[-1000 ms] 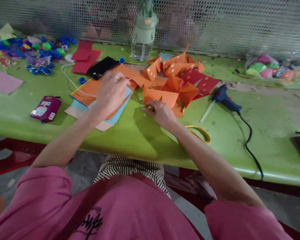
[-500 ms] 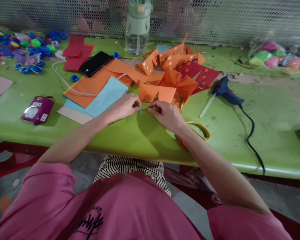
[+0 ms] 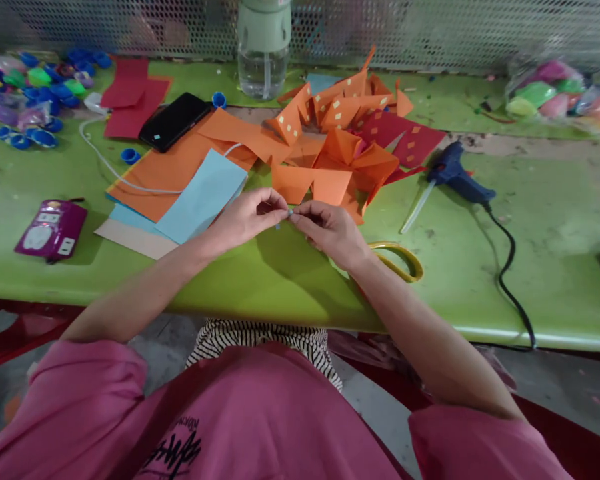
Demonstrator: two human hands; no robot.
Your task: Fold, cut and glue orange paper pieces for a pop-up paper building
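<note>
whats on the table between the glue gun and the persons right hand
In the head view, yellow-handled scissors lie just beside the right hand; from there to the glue gun the green table is bare.

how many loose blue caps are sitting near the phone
2: one blue cap right of the phone beside the bottle, another cap left of the phone by the white cable. The pile at far left may hide more.

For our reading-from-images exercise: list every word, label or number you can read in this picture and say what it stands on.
Pink shirt: black print, cut off and too blurred to read.
Purple device: white labels, too small to read.
Green bottle: no readable label.
Nothing else carries text.
</note>
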